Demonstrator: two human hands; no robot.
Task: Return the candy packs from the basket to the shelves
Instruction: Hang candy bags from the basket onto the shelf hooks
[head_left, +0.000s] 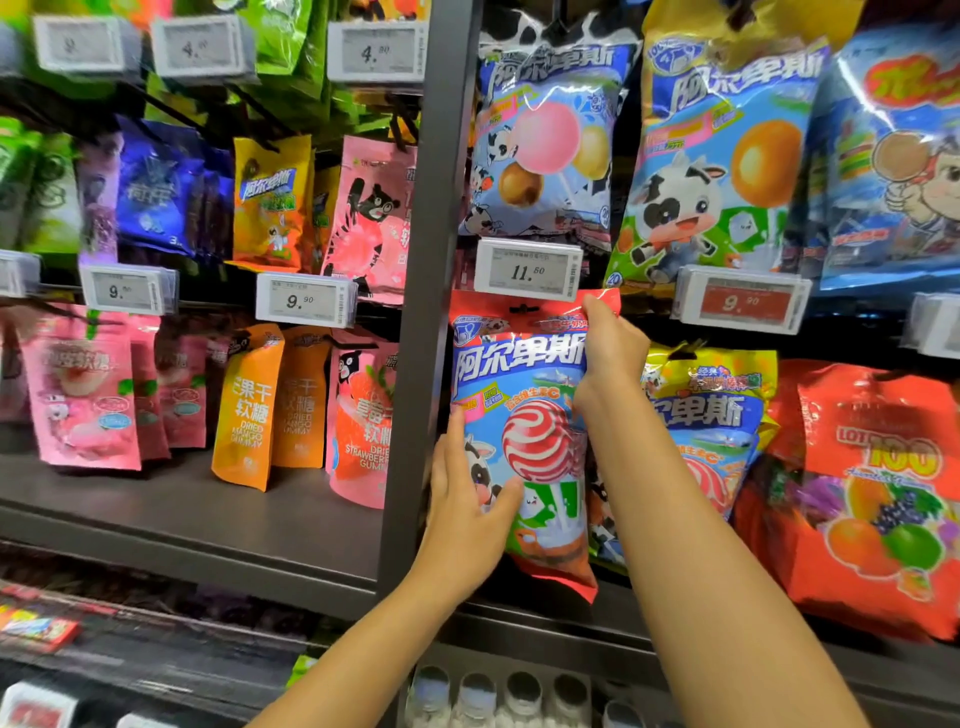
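A red lollipop candy pack (524, 395) with a cow and a red-white swirl lollipop hangs in front of the shelf bay, just under the 11.50 price tag (527, 270). My right hand (608, 358) pinches its top right corner, near the hang hole. My left hand (467, 499) holds the pack's lower left side, thumb on the front and fingers behind. The basket is not in view.
A grey upright post (426, 312) divides the shelves. To the right hang a yellow-topped lollipop pack (711, 415) and an orange fruit candy bag (872, 493). Pink and orange gummy pouches (249, 410) fill the left shelf. Small bottles (498, 696) stand below.
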